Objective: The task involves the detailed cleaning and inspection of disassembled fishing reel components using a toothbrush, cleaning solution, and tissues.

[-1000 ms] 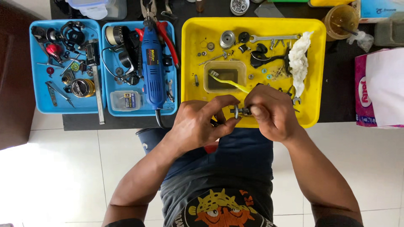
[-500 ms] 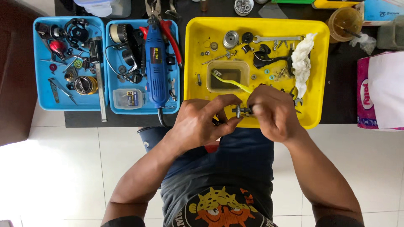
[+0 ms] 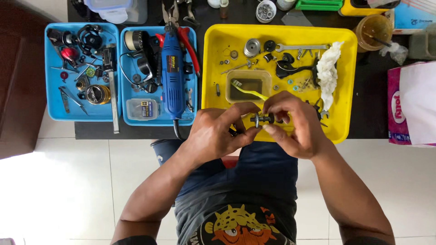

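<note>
Little has shifted since the earlier frame: both hands are still held together over the near edge of the yellow tray. A small dark metal part, a short shaft with a bright disc at its left end, is pinched by the left hand and the right hand. Slipping would best be avoided by keeping the work over the tray. Beyond lie a white rag and a blue rotary tool.
</note>
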